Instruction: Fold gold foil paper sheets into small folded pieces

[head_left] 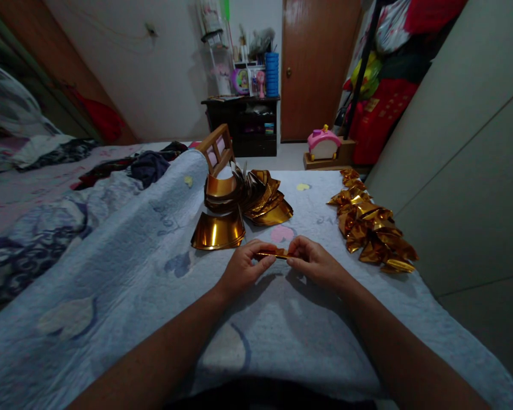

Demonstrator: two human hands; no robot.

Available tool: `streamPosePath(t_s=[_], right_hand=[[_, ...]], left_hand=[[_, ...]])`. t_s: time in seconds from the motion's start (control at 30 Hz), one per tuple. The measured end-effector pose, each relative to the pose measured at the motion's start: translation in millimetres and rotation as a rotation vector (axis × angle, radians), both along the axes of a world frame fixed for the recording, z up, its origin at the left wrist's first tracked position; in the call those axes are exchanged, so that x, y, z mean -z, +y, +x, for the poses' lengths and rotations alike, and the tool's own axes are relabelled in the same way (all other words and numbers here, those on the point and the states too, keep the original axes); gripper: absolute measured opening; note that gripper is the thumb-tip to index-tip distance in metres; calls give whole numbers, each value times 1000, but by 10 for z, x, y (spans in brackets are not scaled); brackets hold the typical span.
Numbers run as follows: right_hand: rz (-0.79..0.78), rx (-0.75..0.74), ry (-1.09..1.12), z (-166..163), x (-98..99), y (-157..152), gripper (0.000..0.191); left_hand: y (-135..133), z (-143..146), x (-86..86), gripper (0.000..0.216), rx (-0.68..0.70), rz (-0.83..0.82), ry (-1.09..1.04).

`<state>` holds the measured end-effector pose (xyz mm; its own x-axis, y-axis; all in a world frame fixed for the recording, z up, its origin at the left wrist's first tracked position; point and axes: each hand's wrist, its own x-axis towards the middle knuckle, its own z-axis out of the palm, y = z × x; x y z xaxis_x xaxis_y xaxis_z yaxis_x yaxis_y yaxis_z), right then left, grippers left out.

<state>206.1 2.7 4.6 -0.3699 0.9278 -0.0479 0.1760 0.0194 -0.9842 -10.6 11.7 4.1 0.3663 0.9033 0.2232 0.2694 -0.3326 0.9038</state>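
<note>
Nearest to me the pale blue quilt (123,296) covers the bed, and my two forearms run out over it to meet in the middle. On the left, crumpled clothes (145,165) lie at the far side of the bed, well apart from the work. Next comes a stack of flat gold foil sheets (218,232), curved and shiny, with a looser heap of gold sheets (263,199) behind it and a small wooden frame (216,147) at the back of them. Just in front of the stack is my left hand (243,269), its grip closed, thumb and fingertips pinching the left end of a narrow folded gold strip (277,254). The strip is held low over the quilt between my hands; I cannot tell whether it touches the quilt. Its long axis runs side to side across my view, roughly level, one end pointing left and the other right. My right hand (317,263) has its grip closed on the right end in the same pinch. Further right lies a row of folded gold pieces (371,228), near the bed's edge by the pale cupboard (465,171). I judge the folding partly through: that row looks finished, the strip in my grip is mid-fold, and the flat sheets on the left seem left to do
</note>
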Motion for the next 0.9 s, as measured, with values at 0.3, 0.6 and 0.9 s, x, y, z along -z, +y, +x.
streamPosePath(t_s=[0.3,0.6,0.9], right_hand=[[277,72,-280,-51,-68,-38,10],[392,91,-432,-57,-37,-39,8],[397,115,-451,-67,-24,-33,5]], left_hand=[[-20,3,-11,22,7,-19,16],[-53,17,-19,20,18,22,68],[-40,-3,-17,20,20,92,173]])
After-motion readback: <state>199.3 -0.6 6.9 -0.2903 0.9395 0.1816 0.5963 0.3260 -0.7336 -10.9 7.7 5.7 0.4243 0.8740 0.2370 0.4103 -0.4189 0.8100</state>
